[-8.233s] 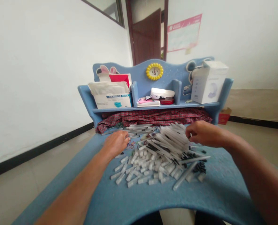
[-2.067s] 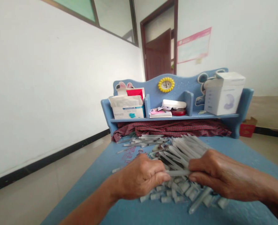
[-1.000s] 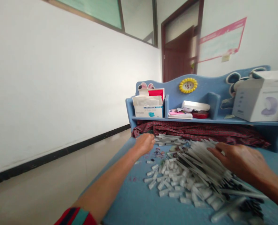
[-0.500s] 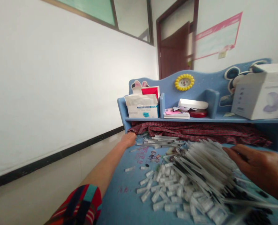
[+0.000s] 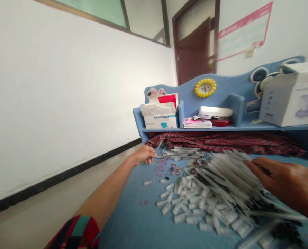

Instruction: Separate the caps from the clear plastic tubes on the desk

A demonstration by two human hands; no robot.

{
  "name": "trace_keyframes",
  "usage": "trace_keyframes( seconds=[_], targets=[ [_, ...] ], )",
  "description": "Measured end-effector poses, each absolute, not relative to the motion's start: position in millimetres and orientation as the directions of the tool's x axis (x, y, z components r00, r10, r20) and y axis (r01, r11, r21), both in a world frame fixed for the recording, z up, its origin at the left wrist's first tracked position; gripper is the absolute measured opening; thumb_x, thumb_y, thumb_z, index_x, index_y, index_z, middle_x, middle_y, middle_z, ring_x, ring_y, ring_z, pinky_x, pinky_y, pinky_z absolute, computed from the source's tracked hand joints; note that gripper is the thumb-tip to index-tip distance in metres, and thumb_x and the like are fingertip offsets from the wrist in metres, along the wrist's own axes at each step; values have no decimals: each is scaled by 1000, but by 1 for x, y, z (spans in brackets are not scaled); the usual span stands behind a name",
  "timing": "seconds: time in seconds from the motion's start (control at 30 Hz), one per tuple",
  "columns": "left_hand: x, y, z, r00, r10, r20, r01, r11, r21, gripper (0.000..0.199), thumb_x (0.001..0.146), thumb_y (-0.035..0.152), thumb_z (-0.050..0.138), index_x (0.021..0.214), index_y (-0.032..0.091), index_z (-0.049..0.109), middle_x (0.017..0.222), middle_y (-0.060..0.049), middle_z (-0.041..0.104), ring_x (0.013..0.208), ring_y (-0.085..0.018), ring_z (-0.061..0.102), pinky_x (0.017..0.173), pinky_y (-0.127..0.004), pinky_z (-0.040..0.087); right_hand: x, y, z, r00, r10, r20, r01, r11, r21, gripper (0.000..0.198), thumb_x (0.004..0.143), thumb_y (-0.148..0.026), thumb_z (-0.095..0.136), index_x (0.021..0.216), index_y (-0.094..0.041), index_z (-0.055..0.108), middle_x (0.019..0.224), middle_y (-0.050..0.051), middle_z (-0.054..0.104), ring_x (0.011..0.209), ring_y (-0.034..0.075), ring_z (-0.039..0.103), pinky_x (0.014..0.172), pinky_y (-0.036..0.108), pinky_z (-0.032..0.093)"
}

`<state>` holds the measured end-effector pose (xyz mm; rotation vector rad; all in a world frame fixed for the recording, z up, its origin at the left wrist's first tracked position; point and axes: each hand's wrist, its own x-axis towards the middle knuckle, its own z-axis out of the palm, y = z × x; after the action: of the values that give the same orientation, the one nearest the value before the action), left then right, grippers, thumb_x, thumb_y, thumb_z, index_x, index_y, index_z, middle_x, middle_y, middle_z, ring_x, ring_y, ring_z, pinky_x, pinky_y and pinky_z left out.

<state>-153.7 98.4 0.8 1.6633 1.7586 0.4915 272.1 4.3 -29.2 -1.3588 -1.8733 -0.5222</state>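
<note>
My left hand (image 5: 145, 154) is closed at the far left of the blue desk, its fingers pinched. A thin translucent pen barrel (image 5: 159, 146) sticks up from these fingers. Beside it lies a small heap of pens (image 5: 181, 153). On the right, my right hand (image 5: 286, 180) is closed, its fingertips against the edge of a big pile of clear pen barrels (image 5: 229, 176); what it pinches, if anything, is hidden. Many short clear pen caps (image 5: 192, 204) are spread in front of that pile. Small black pieces (image 5: 286, 223) lie at the lower right, partly blurred.
The blue desk (image 5: 128, 214) has a raised shelf with a mask box (image 5: 160, 120), papers (image 5: 197, 123), a red round tin (image 5: 220, 121) and a white carton (image 5: 290, 98). Rolled checked cloth (image 5: 221, 142) lies beneath the shelf. A white wall (image 5: 78, 79) runs along the left.
My left hand has drawn back slightly from the cloth and the pen heap, and a pen barrel now shows upright in its fingers. My right hand stays by the big pile. The view has shifted slightly.
</note>
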Motion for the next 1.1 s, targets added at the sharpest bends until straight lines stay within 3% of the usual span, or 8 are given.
trace_keyframes(
  seconds=[0.07, 0.13, 0.37, 0.57, 0.77, 1.1],
  targets=[
    [-141, 88, 0, 77, 986, -146, 652, 61, 756, 23, 84, 34, 61, 85, 11, 60, 66, 0, 61, 53, -9, 55, 51, -21, 45, 271, 4, -31, -211, 626, 751, 937, 348, -27, 57, 90, -54, 27, 60, -23, 65, 44, 2, 56, 39, 20, 58, 41, 27, 27],
    [-124, 79, -2, 127, 988, -87, 566, 0, 824, 24, 76, 35, 65, 78, 12, 58, 57, 2, 58, 44, -7, 49, 43, -17, 36, 270, 4, -31, -254, 604, 756, 935, 353, 33, 55, 91, -51, 29, 63, -22, 66, 46, 2, 58, 39, 18, 57, 43, 27, 28],
    [-57, 60, -3, 264, 964, -13, 357, -86, 930, 27, 66, 34, 69, 78, 13, 59, 68, -4, 68, 41, -5, 49, 39, -16, 31, 262, 3, -33, -326, 571, 754, 915, 390, 101, 54, 93, -47, 30, 58, -21, 62, 42, 1, 54, 35, 14, 51, 44, 27, 23],
    [-39, 63, 2, 219, 972, 87, 279, -148, 949, 25, 65, 31, 69, 77, 12, 57, 61, -1, 65, 38, -4, 46, 37, -15, 29, 260, 3, -36, -352, 608, 711, 897, 436, 72, 51, 94, -45, 31, 60, -21, 60, 45, 0, 57, 39, 14, 54, 46, 28, 23],
    [-20, 71, 3, 277, 948, 155, 227, -222, 948, 22, 70, 33, 65, 78, 13, 57, 68, -2, 67, 41, -5, 51, 39, -15, 32, 259, 2, -35, -349, 621, 702, 891, 451, 45, 50, 94, -45, 31, 58, -20, 56, 45, 0, 56, 39, 13, 50, 47, 28, 23],
    [15, 83, 18, 271, 933, 235, 350, -323, 879, 19, 70, 28, 65, 80, 11, 62, 65, -1, 64, 40, -3, 42, 40, -16, 32, 259, 1, -33, -361, 627, 691, 886, 462, 44, 47, 93, -42, 34, 57, -21, 56, 46, 0, 55, 40, 13, 51, 47, 28, 24]
  ],
)
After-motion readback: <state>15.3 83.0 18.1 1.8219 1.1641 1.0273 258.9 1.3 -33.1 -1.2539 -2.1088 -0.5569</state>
